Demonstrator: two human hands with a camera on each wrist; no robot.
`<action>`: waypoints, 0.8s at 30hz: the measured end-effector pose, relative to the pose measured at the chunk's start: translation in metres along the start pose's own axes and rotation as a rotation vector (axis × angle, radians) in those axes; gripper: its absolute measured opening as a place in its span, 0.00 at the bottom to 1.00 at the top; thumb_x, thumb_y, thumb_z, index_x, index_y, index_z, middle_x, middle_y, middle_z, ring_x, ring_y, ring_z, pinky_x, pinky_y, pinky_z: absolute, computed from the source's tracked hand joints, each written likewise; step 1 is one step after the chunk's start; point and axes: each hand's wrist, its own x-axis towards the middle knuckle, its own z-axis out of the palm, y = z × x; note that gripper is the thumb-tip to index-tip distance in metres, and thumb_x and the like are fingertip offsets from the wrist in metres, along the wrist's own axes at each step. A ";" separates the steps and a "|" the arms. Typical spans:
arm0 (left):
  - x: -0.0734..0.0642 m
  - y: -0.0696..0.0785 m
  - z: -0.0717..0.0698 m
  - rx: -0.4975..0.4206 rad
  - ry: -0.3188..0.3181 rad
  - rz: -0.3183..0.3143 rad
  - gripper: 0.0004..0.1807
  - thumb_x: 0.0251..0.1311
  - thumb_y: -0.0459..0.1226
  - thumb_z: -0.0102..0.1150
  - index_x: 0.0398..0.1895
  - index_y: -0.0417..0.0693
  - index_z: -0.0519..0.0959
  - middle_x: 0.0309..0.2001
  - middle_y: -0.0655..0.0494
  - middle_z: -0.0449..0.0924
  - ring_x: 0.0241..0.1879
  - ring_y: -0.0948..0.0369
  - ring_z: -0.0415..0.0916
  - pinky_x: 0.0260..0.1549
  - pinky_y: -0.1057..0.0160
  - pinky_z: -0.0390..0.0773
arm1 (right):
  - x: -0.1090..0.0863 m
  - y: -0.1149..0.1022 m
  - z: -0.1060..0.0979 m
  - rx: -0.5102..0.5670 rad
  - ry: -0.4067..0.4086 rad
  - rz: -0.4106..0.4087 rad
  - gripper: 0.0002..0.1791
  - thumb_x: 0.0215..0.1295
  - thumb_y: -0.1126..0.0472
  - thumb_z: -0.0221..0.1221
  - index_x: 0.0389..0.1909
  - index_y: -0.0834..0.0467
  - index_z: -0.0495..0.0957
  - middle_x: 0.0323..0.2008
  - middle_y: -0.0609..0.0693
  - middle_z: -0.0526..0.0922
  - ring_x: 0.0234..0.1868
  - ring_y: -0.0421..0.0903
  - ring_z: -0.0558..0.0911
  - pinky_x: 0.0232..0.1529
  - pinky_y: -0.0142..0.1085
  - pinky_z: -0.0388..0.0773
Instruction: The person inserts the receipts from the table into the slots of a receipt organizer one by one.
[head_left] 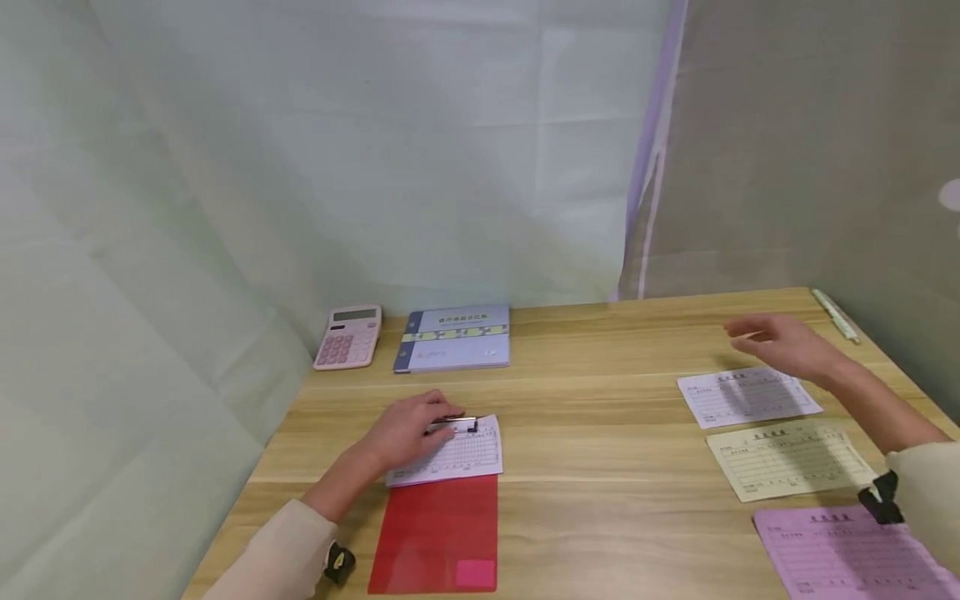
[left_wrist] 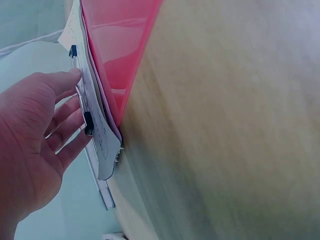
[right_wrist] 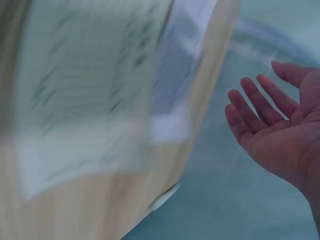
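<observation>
In the head view, my left hand point(head_left: 408, 429) is at the metal clip point(head_left: 463, 419) with black ends, at the top of a red clip folder point(head_left: 442, 529). White printed forms point(head_left: 472, 454) lie under this clip. The left wrist view shows my left hand point(left_wrist: 37, 112) with thumb and curled fingers on either side of the clip point(left_wrist: 82, 97). My right hand point(head_left: 787, 346) hovers above a white slip point(head_left: 750, 400), fingers loosely extended and holding nothing. Its palm is bare in the right wrist view point(right_wrist: 285, 115), where the papers are blurred.
Below the white slip lie a yellow slip point(head_left: 787, 458) and a pink slip point(head_left: 832, 550). A pink calculator point(head_left: 349, 337) and a blue-covered book point(head_left: 453, 337) sit at the back left. A pen point(head_left: 836, 315) rests along the table's right edge. Curtains hang behind.
</observation>
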 end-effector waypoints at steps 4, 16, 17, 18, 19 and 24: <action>-0.001 0.001 -0.001 0.002 -0.014 -0.019 0.19 0.69 0.42 0.70 0.62 0.55 0.86 0.49 0.60 0.81 0.44 0.62 0.74 0.48 0.55 0.79 | -0.014 0.036 -0.008 -0.030 0.015 0.077 0.26 0.84 0.62 0.51 0.68 0.80 0.67 0.63 0.82 0.72 0.61 0.81 0.73 0.57 0.69 0.73; -0.001 0.002 0.000 0.018 -0.033 -0.040 0.18 0.69 0.42 0.68 0.61 0.56 0.86 0.53 0.60 0.81 0.49 0.60 0.76 0.56 0.52 0.80 | -0.032 0.084 -0.003 0.033 0.032 0.201 0.30 0.82 0.53 0.57 0.64 0.80 0.72 0.58 0.80 0.77 0.49 0.62 0.78 0.36 0.31 0.75; -0.001 0.002 0.000 0.019 -0.029 -0.037 0.18 0.69 0.42 0.69 0.61 0.56 0.86 0.53 0.60 0.81 0.50 0.60 0.77 0.56 0.52 0.80 | -0.032 0.086 -0.001 0.033 0.044 0.207 0.30 0.82 0.53 0.58 0.63 0.80 0.73 0.58 0.79 0.77 0.48 0.61 0.78 0.36 0.30 0.74; -0.001 0.002 0.000 0.019 -0.029 -0.035 0.18 0.69 0.42 0.69 0.61 0.56 0.86 0.53 0.60 0.81 0.50 0.60 0.77 0.56 0.52 0.80 | -0.032 0.087 0.001 0.031 0.058 0.213 0.30 0.81 0.53 0.59 0.62 0.80 0.73 0.57 0.79 0.78 0.47 0.61 0.78 0.35 0.30 0.73; -0.001 0.002 0.000 0.019 -0.028 -0.033 0.18 0.69 0.42 0.69 0.60 0.56 0.86 0.53 0.60 0.81 0.50 0.60 0.77 0.56 0.52 0.80 | -0.032 0.088 0.002 0.029 0.070 0.223 0.30 0.80 0.53 0.60 0.62 0.80 0.73 0.57 0.79 0.77 0.47 0.61 0.78 0.36 0.31 0.72; 0.000 0.003 0.000 0.021 -0.034 -0.034 0.17 0.70 0.42 0.68 0.61 0.57 0.86 0.53 0.61 0.81 0.50 0.60 0.77 0.57 0.53 0.80 | -0.032 0.092 0.007 0.011 0.124 0.251 0.29 0.79 0.54 0.61 0.58 0.80 0.76 0.52 0.79 0.79 0.43 0.62 0.75 0.37 0.40 0.71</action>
